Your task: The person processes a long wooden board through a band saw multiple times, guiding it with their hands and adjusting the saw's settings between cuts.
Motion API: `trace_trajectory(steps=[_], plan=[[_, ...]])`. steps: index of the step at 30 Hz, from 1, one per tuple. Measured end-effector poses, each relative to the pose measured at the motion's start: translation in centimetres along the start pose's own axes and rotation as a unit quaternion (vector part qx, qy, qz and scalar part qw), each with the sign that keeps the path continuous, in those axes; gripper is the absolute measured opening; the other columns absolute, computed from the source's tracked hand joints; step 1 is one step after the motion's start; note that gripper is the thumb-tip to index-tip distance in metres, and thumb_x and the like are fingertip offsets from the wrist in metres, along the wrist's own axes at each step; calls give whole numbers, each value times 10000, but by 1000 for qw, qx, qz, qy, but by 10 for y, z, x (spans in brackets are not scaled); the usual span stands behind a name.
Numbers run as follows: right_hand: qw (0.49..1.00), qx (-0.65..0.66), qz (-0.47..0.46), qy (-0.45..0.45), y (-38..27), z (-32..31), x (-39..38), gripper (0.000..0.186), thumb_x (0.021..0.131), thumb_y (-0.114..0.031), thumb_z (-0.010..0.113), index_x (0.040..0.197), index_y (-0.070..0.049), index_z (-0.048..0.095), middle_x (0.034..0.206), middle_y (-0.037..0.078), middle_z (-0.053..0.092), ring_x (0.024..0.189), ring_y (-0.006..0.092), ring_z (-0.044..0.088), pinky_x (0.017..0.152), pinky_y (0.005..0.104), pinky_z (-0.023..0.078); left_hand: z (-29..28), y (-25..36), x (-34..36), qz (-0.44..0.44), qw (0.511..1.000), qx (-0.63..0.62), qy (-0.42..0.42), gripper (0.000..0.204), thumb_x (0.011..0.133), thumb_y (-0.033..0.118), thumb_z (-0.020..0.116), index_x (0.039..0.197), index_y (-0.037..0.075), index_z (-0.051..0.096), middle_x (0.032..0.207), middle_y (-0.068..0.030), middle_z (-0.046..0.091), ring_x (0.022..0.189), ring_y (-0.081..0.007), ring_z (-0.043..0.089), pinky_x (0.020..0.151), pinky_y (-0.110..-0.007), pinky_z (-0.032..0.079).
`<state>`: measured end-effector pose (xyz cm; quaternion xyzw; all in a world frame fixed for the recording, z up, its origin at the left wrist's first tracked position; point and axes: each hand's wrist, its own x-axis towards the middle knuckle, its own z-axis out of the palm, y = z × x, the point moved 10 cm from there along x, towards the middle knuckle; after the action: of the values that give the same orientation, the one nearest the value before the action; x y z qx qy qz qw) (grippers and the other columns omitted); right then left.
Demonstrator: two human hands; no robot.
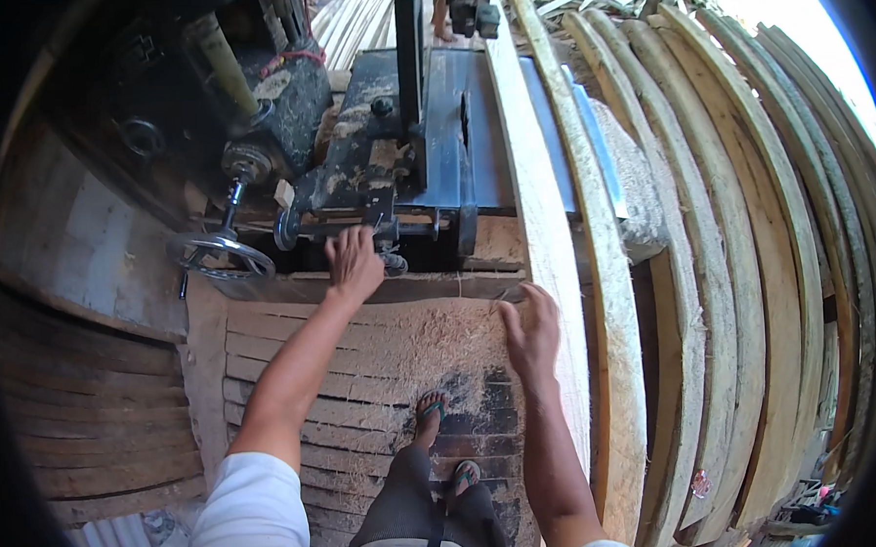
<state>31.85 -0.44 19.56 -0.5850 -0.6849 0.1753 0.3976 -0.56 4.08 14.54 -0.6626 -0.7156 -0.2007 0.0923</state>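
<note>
My left hand [354, 263] reaches forward to the front of a table saw [451, 126], its fingers curled on a dark knob or lever below the table edge. My right hand [532, 330] rests with fingers spread against the edge of a long pale wooden plank [543, 220] that lies along the saw's right side. The saw blade [465, 126] stands up through the slot in the blue-grey table. My feet in sandals [432, 411] stand on slatted boards covered in sawdust.
Several long curved planks [740, 260] are stacked to the right. A metal handwheel [220, 254] and a motor [284, 94] sit left of the saw. Stacked boards [102, 425] lie at lower left. Another person's feet [441, 19] show beyond the saw.
</note>
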Motion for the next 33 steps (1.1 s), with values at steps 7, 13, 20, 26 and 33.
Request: trace_trajectory(steps=[7,13,20,26,33], plan=[[877,66,412,-238,210,-72,-182,886,875,-678,454,1196,143,543,1216,297,576,1212,347,517,1004,374,389,17,33,-457,-345,786,-275,-433,340,746,290,691,977,41,663,954,-160,690,902,-266,664,790,-380,515],[890,188,339,-241,152,-96,-262,850,906,-659,410,1314,84,475,1338,214,514,1271,283,460,1041,355,342,-110,122,-636,-230,844,-238,-423,412,778,362,713,1032,41,665,994,-145,689,920,-239,659,801,-367,511],[807,226,482,-257,166,-235,-646,891,864,-633,538,1467,-23,295,1542,139,254,1444,267,174,1155,406,143,-160,148,-720,-220,800,-358,-428,436,795,380,700,1033,19,646,991,-139,690,866,-230,669,774,-345,516],[888,216,336,-228,118,-275,-725,563,956,-400,539,1388,-50,455,1289,61,567,1165,160,505,990,299,387,-190,245,-860,-261,732,-451,-439,517,817,464,690,1054,9,633,930,-113,686,823,-199,650,730,-314,512],[889,271,323,-178,142,-295,-796,522,978,-404,501,1346,-35,501,1205,64,590,1063,137,531,936,269,417,-314,449,-1105,-288,481,-577,-594,778,837,602,620,1330,35,420,1184,-86,583,1021,-162,579,874,-337,478]])
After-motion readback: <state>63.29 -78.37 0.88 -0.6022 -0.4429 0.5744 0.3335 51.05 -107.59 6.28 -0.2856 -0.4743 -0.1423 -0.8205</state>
